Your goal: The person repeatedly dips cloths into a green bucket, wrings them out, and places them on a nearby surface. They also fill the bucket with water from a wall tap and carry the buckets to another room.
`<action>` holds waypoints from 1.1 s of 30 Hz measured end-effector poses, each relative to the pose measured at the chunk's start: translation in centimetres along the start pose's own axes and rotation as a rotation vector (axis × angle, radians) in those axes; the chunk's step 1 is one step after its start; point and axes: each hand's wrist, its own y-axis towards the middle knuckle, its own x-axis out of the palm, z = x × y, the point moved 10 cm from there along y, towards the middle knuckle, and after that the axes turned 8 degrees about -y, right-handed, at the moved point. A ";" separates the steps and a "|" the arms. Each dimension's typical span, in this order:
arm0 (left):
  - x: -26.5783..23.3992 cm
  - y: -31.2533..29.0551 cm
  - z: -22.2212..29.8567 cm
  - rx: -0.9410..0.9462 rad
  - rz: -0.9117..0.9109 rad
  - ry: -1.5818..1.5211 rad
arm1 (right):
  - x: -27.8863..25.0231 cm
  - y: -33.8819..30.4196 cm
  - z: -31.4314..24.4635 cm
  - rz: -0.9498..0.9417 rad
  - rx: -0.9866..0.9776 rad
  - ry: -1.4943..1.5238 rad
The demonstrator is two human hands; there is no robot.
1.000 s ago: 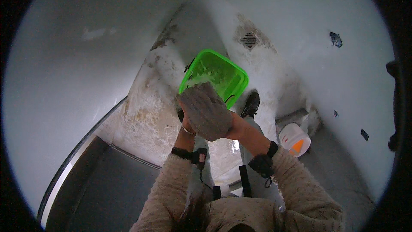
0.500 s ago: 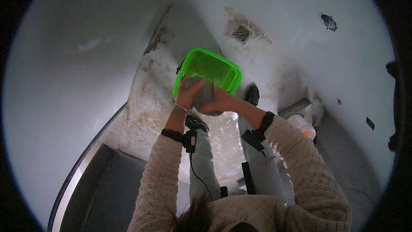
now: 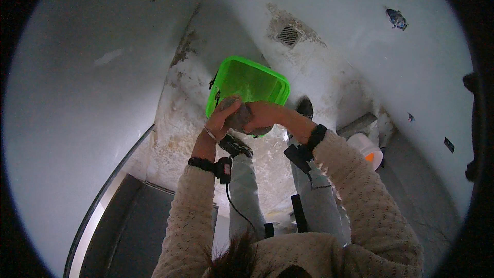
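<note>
Both of my hands grip a bunched grey-brown cloth (image 3: 238,120), held above the near edge of a bright green rectangular tub (image 3: 257,65). My left hand (image 3: 222,115) is wrapped round the cloth's left side. On its right side my right hand (image 3: 263,116) is closed, back of the hand upward. Part of the cloth bulges out between the hands, and the rest is hidden by the fingers. Inside the tub a pale streak shows near the hands; how full the tub is, I cannot tell.
My shoes (image 3: 304,107) stand just behind the tub on a stained, wet-looking floor (image 3: 175,159). A square floor drain (image 3: 289,35) lies beyond it. At right is a white bucket (image 3: 361,147) with an orange patch. Pale walls (image 3: 103,98) rise on both sides.
The cloth is squeezed into a smaller bundle than before. My right hand has turned over it and moved closer to my left hand.
</note>
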 end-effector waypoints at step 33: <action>10.4 -5.5 4.4 -0.035 -0.422 0.273 | -5.7 -14.4 -18.4 0.673 -0.849 -0.476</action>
